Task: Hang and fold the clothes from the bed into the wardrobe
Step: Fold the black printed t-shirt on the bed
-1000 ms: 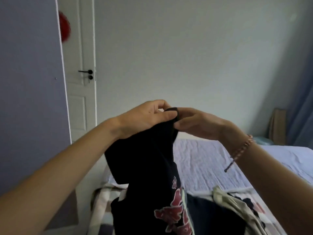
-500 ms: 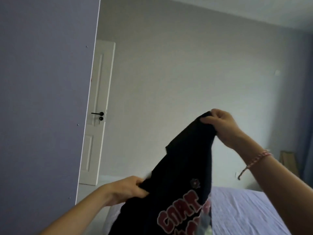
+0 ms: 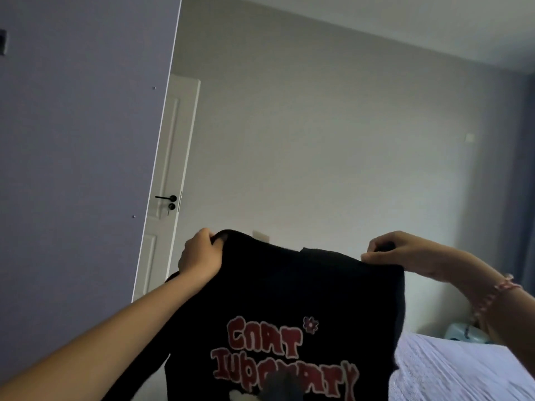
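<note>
Black cloth is bunched under the curled fingers of the left hand (image 3: 201, 256), which grips one upper corner of the black top (image 3: 289, 285) with the knuckles turned towards the camera. The right hand (image 3: 405, 253) pinches the opposite upper corner, thumb below and fingers folded over the edge, and a pink-and-white bracelet (image 3: 498, 290) hangs at its wrist. Between the two hands the top's upper edge is stretched almost level, with a small notch at the neckline, and the garment hangs down from that edge, spread flat and facing the camera. Red lettering (image 3: 266, 340) with a pale outline runs across its lower part, a small red flower just above the right end of the first line; the hem is cut off by the bottom of the view. Both forearms reach up from the lower corners. Below the right arm lies the bed (image 3: 463, 369), covered in pale lilac ribbed fabric, and the top hangs in front of its near left part. A pale blue object (image 3: 463, 334) sits beyond the bed, against the grey wall (image 3: 333, 140). To the left, a white door (image 3: 170, 169) with a black handle (image 3: 166, 197) stands behind a tall lilac-grey panel (image 3: 72, 140).
</note>
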